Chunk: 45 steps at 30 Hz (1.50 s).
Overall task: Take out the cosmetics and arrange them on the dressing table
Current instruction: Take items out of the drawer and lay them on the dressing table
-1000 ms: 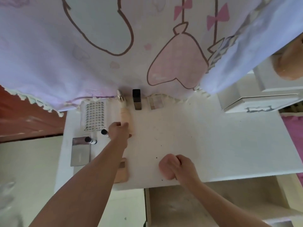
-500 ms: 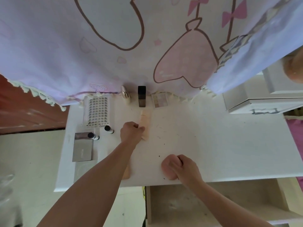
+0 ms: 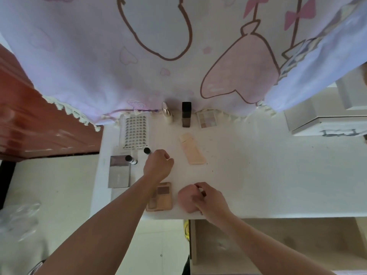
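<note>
On the white dressing table (image 3: 258,175) a peach tube (image 3: 192,150) lies flat, apart from both hands. My left hand (image 3: 158,164) hovers to its left with fingers curled and nothing visible in it, right beside a small black-capped bottle (image 3: 147,150). A second small bottle (image 3: 131,159) lies on a silver compact (image 3: 119,173). My right hand (image 3: 210,201) grips a round pink puff (image 3: 185,201) at the table's front edge. A beige palette (image 3: 161,197) lies partly under my left forearm.
Along the back stand a cream bottle (image 3: 166,115), a dark bottle (image 3: 186,115) and a pale eyeshadow palette (image 3: 207,119); a lash tray (image 3: 136,132) lies at the left. A printed cloth (image 3: 158,46) hangs behind. White boxes (image 3: 317,124) sit right. An open drawer (image 3: 278,239) is below.
My left hand slid the peach tube to the right, let go of it and drew back left toward the small bottle. My right hand stayed on the pink puff.
</note>
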{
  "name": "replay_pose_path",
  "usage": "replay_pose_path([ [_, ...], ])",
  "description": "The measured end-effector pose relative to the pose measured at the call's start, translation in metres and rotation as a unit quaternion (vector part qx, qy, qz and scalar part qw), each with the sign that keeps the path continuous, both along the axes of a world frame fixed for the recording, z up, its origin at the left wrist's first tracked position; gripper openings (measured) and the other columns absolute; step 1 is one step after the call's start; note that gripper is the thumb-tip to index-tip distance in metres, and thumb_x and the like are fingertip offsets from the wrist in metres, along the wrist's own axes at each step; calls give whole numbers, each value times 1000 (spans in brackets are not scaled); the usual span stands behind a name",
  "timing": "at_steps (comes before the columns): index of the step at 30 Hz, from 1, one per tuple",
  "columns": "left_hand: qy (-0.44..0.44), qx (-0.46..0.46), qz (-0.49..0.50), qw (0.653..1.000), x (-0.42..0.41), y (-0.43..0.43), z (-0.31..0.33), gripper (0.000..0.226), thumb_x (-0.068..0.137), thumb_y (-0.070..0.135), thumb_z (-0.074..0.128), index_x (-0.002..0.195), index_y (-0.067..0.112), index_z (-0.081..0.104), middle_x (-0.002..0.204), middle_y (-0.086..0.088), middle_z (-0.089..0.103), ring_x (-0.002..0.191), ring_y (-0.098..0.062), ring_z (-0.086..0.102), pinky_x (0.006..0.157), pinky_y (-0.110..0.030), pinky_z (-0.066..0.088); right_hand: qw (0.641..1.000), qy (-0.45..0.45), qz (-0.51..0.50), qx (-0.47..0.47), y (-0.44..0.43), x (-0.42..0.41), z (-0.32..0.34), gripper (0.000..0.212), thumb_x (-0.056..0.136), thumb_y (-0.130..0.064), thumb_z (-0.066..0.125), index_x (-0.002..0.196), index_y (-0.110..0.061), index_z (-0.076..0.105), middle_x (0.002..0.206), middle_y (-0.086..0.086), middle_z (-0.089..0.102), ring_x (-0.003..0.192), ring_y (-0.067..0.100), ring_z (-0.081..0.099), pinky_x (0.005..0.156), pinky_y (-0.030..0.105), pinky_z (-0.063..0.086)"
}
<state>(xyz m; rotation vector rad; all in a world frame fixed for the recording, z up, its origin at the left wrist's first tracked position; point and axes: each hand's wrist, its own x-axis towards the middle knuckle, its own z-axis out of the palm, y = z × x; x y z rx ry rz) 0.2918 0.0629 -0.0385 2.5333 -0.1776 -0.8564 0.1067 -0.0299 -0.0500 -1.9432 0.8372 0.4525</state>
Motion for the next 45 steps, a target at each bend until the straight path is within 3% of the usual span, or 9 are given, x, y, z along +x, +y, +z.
replay_pose_path([
  [4, -23, 12, -27, 999, -1, 24, 4, 18, 90, 27, 59, 103, 16, 63, 94, -3, 67, 87, -21, 63, 78, -35, 53, 995, 16, 22, -91, 16, 11, -1, 40, 94, -34, 55, 133, -24, 52, 116, -3, 63, 102, 18, 61, 86, 30, 49],
  [10, -49, 15, -38, 998, -8, 44, 4, 18, 90, 28, 57, 104, 18, 63, 88, -3, 68, 83, -20, 64, 78, -36, 54, 987, 53, 54, -141, 19, 20, -1, 34, 95, -42, 49, 124, -25, 54, 113, -1, 59, 98, 22, 61, 74, 30, 42],
  [17, -74, 1, -58, 996, -19, 36, 15, 17, 91, 26, 56, 103, 18, 63, 88, -1, 68, 80, -18, 62, 70, -32, 51, 992, 53, 36, -113, 12, 6, -2, 40, 91, -58, 51, 119, -31, 54, 106, -10, 61, 95, 12, 59, 78, 29, 47],
  [24, -79, -39, -112, 990, -71, -11, 40, 18, 91, 28, 54, 105, 20, 65, 82, 2, 67, 79, -18, 63, 76, -36, 54, 993, 30, -2, -118, -48, -78, 24, 25, 93, -51, 55, 111, -33, 60, 91, -16, 62, 87, 5, 62, 76, 24, 49],
  [28, -85, -25, -165, 982, -127, -43, 48, 18, 92, 39, 50, 103, 33, 62, 80, 16, 62, 72, -8, 58, 65, -27, 49, 990, 53, -20, -126, -88, -148, 24, 11, 91, -38, 60, 94, -30, 65, 80, -13, 65, 77, 7, 62, 71, 25, 50],
  [32, -32, -52, -197, 978, -206, -73, 34, 16, 91, 30, 54, 100, 23, 65, 75, 11, 63, 80, -14, 62, 72, -29, 50, 987, 107, -39, -113, -118, -227, 4, 4, 89, -32, 60, 87, -30, 63, 75, -10, 63, 72, 3, 59, 68, 24, 48],
  [36, 13, 4, -219, 976, -278, -83, 2, 17, 90, 33, 54, 97, 21, 65, 89, 4, 67, 86, -16, 63, 75, -30, 51, 985, 120, -21, -122, -149, -285, -17, 6, 92, -24, 54, 88, -28, 57, 86, -8, 61, 81, 10, 58, 70, 27, 44],
  [39, 53, 58, -198, 977, -323, -92, -25, 20, 89, 35, 55, 103, 24, 64, 98, 3, 67, 96, -18, 62, 79, -28, 48, 977, 121, 47, -168, -183, -315, -43, 13, 95, -29, 50, 103, -22, 57, 103, -3, 58, 99, 19, 59, 76, 29, 45],
  [45, 110, 71, -140, 981, -378, -124, -72, 17, 85, 30, 60, 98, 20, 65, 84, 0, 66, 87, -21, 63, 75, -29, 50, 958, 124, 91, -242, -254, -311, -78, 47, 96, -33, 54, 137, -16, 41, 133, 11, 46, 121, 31, 47, 86, 39, 45],
])
